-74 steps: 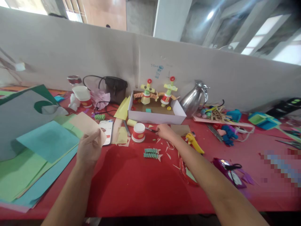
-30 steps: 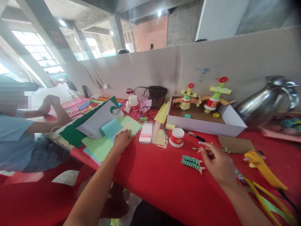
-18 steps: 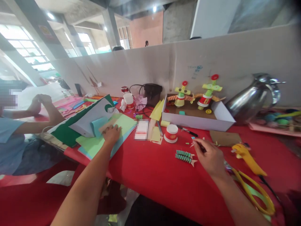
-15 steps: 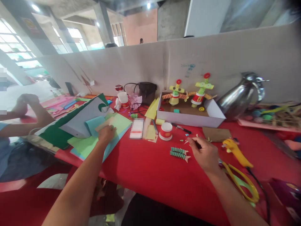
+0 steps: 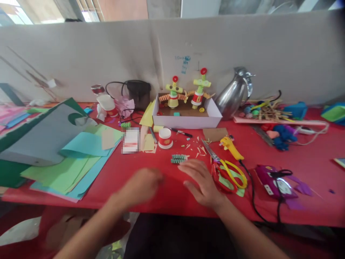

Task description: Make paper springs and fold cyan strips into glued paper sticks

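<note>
Evidently the near middle of the red cloth (image 5: 151,160) serves as the working spot: both hands hang over it, with supplies ringed around. Right hand (image 5: 203,185) is open, palm down, thumb well away from the fingers, nothing pinched. Its fingertips overlap the end of the two green folded paper strips (image 5: 178,159); contact cannot be told. The strips lie side by side, just in front of the paper cup (image 5: 165,137), probably put there for easy reach. Left hand (image 5: 147,183) is blurred, fingers seemingly curled; whether they pinch anything cannot be told

Yellow-handled scissors (image 5: 226,169) point blades away, handles toward the person, likely for quick pickup. Glue gun (image 5: 231,147) lies with its nozzle near a brown card (image 5: 215,134), perhaps as a drip guard. Two paper figures (image 5: 198,98) stand in the white box (image 5: 185,121), its walls presumably sheltering them

Edges: front table edge runs close below both wrists. Most room for moving is leftward, up to the coloured sheets (image 5: 81,169); to the right, scissors and the gun's black cord (image 5: 252,187) crowd the forearm
</note>
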The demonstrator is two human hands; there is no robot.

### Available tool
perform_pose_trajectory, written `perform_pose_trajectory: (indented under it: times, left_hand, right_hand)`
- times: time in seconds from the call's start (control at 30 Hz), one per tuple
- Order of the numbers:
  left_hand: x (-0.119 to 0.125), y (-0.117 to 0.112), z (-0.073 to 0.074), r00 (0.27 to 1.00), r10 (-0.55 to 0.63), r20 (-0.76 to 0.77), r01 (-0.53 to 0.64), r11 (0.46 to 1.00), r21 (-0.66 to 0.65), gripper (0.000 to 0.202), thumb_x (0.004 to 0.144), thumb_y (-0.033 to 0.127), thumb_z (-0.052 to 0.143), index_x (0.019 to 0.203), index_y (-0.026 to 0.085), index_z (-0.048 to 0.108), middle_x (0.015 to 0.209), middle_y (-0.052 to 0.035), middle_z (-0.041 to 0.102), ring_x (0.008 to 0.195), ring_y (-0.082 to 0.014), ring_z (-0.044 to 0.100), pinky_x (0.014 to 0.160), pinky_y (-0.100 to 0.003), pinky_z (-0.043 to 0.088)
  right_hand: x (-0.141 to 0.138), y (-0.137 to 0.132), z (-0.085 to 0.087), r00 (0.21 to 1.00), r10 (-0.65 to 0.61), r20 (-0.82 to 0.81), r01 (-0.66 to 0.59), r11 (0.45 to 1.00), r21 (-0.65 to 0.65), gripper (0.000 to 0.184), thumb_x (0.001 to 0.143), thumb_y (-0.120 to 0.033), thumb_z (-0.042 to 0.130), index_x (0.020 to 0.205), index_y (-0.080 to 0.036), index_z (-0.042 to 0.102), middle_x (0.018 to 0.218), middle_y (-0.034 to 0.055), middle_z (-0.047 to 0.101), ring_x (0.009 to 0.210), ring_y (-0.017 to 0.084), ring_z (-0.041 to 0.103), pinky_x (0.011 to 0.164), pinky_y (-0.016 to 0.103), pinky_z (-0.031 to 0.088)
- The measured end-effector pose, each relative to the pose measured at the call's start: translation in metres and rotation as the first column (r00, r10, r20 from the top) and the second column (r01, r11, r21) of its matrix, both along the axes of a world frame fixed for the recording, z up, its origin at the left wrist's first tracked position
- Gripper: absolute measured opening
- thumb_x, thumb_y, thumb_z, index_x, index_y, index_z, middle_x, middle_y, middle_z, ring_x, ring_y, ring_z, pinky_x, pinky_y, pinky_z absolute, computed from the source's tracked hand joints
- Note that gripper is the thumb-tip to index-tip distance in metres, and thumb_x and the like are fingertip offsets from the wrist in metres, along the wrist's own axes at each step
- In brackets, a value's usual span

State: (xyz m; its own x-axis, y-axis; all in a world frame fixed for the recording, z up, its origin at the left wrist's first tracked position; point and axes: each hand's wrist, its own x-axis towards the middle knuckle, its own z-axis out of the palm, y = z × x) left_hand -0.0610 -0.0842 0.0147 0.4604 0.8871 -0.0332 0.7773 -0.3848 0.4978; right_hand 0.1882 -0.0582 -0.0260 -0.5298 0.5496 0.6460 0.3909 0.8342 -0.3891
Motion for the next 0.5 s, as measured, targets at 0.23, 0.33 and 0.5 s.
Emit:
perform_pose_trajectory:
  times: [0.23,0.33,0.5]
  left_hand:
    - [0.075,0.008,0.022,0.884,-0.381,0.270,0.407,0.912,-0.046,0.028,0.086,0.009,0.052,0.102,0.016,0.073,0.109,-0.0102,0.074,0.102,-0.0218,0.068,0.090,-0.030,0.051]
    - [0.046,0.002,0.027,0.840,-0.209,0.502,0.310,0.942,-0.126,0.030,0.091,0.018,0.053,0.114,0.023,0.072,0.111,-0.0052,0.075,0.100,-0.0172,0.069,0.089,-0.026,0.051]
    - [-0.061,-0.009,0.001,0.703,0.612,0.364,-0.661,0.750,0.015,0.032,0.089,0.033,0.051,0.105,0.020,0.076,0.100,-0.0070,0.077,0.090,-0.0242,0.071,0.082,-0.035,0.055]
  right_hand:
    - [-0.001,-0.003,0.012,0.985,0.068,0.160,-0.071,0.997,0.012,0.045,0.101,-0.047,0.037,0.129,-0.015,0.051,0.109,0.0134,0.073,0.094,0.023,0.070,0.076,0.034,0.054]
    - [0.005,-0.004,0.009,0.973,-0.024,0.230,0.012,0.998,0.056,0.028,0.103,-0.027,0.035,0.105,-0.017,0.061,0.077,0.0052,0.073,0.062,0.018,0.068,0.057,0.029,0.047]
    - [0.031,-0.014,-0.002,0.981,-0.088,0.173,0.074,0.993,0.089,0.026,0.101,-0.016,0.037,0.092,-0.019,0.061,0.073,0.0020,0.073,0.063,0.014,0.070,0.060,0.024,0.048]
